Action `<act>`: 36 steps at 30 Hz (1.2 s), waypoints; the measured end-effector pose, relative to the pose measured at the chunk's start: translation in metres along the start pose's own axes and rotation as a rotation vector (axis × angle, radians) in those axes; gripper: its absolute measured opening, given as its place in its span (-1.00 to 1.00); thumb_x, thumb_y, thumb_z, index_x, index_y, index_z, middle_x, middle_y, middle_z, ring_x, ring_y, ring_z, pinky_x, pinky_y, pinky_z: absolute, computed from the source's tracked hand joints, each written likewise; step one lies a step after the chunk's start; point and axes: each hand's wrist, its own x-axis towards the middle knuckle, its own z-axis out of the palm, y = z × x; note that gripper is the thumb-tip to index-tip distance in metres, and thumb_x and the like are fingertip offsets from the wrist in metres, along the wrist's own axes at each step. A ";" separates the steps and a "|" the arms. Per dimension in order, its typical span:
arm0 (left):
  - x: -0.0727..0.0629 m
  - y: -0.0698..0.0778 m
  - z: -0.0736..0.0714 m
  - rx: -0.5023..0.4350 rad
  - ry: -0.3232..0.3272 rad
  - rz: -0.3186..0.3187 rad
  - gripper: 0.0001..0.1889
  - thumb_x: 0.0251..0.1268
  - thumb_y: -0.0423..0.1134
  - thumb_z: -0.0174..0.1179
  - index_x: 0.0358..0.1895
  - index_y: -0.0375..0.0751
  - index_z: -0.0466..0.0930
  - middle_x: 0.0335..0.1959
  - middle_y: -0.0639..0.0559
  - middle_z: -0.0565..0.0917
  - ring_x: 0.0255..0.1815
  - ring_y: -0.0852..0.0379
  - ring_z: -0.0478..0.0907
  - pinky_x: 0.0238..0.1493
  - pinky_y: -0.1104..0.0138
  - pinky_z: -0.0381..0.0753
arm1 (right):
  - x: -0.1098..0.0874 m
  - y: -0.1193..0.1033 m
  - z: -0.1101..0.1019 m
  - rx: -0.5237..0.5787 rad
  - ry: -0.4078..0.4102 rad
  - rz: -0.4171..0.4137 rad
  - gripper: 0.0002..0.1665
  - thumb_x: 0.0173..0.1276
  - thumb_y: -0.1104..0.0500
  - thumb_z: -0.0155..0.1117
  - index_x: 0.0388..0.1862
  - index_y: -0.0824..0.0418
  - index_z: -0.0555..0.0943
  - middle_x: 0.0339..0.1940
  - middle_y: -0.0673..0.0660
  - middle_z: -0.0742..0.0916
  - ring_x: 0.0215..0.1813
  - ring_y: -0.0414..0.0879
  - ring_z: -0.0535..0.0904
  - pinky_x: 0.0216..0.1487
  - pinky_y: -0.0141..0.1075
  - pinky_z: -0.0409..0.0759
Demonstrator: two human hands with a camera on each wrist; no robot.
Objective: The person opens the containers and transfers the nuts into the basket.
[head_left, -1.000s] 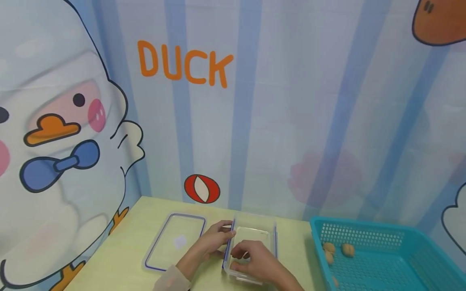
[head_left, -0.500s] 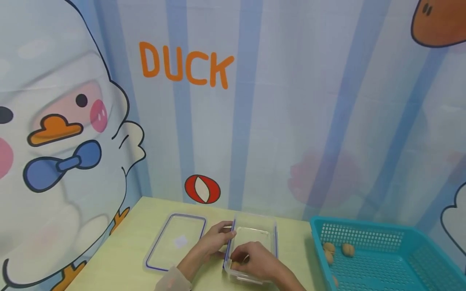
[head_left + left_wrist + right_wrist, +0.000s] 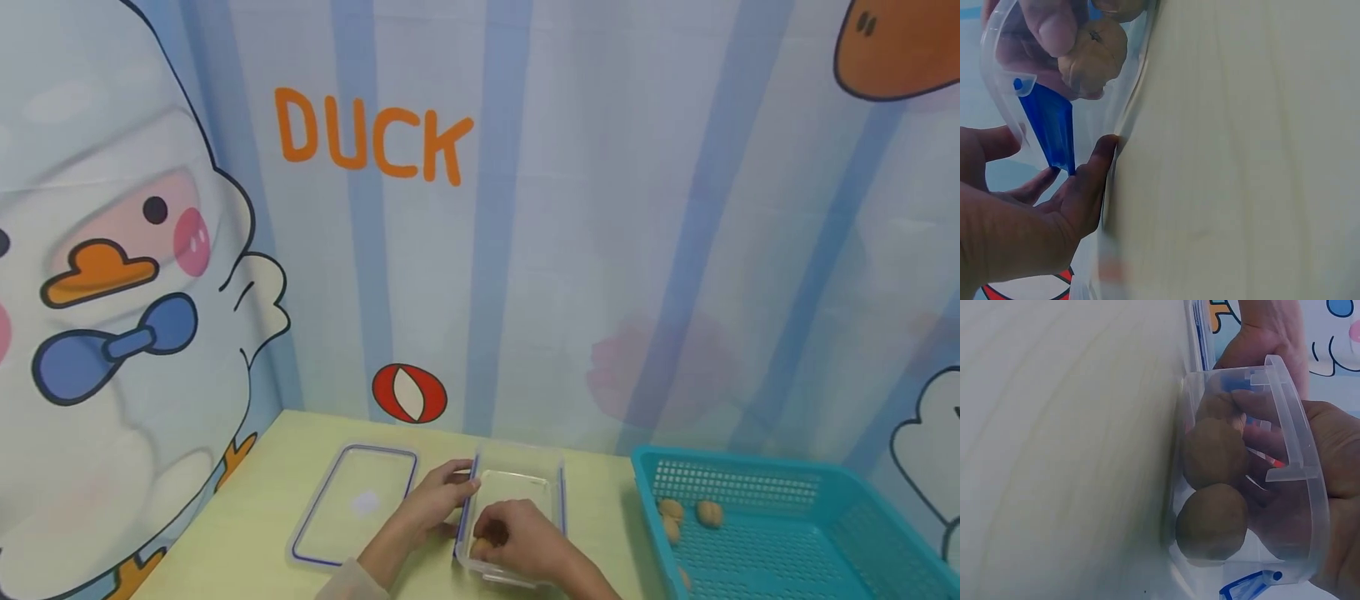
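Observation:
A clear plastic food container (image 3: 517, 458) with blue clips stands on the table. My left hand (image 3: 438, 498) grips its left side, thumb at the rim and fingers along the outer wall. Inside the near end, my right hand (image 3: 521, 537) pinches a walnut (image 3: 480, 547). Through the wall in the left wrist view, a right fingertip touches that walnut (image 3: 1100, 53). The right wrist view shows two more walnuts, a middle walnut (image 3: 1213, 453) and a lower walnut (image 3: 1212, 522), in a row along the container's bottom. My right hand hides them in the head view.
A clear lid (image 3: 360, 475) with a blue seal lies flat left of the container. To the right stands a turquoise basket (image 3: 825, 479) holding several walnuts (image 3: 708, 514) near its left wall. A printed curtain (image 3: 555, 250) hangs behind the pale yellow table (image 3: 600, 508).
The head view has shifted slightly. My left hand keeps its hold on the container. My right hand stays inside it, with its fingers shifting a little at the walnut.

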 end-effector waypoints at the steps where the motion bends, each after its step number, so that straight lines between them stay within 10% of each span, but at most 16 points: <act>1: -0.001 0.000 -0.001 0.004 0.000 0.001 -0.41 0.59 -0.16 0.22 0.56 -0.28 0.35 0.45 -0.37 0.46 0.41 -0.42 0.46 0.06 -0.28 0.67 | 0.000 0.000 0.001 -0.017 0.009 -0.007 -0.84 0.23 0.26 0.62 -0.31 0.18 0.75 -0.43 -0.15 0.69 -0.36 -0.40 0.52 -0.24 -0.44 0.57; 18: 0.000 0.001 -0.007 -0.007 -0.007 -0.017 -0.37 0.55 -0.14 0.26 0.55 -0.31 0.34 0.42 -0.35 0.51 0.40 -0.38 0.49 0.00 -0.19 0.71 | -0.006 -0.016 -0.014 0.009 0.088 0.039 -0.86 0.40 0.18 0.49 -0.16 0.24 0.76 -0.23 -0.02 0.77 -0.23 -0.25 0.69 -0.15 -0.29 0.72; 36: 0.002 0.000 -0.004 -0.005 0.001 -0.017 -0.34 0.53 -0.11 0.30 0.55 -0.31 0.34 0.40 -0.31 0.53 0.37 -0.35 0.52 -0.14 0.00 0.75 | -0.078 -0.036 -0.081 0.013 0.302 0.001 -0.76 0.48 -0.03 0.44 0.05 -0.03 0.71 -0.06 -0.12 0.76 -0.05 -0.21 0.72 -0.02 -0.25 0.73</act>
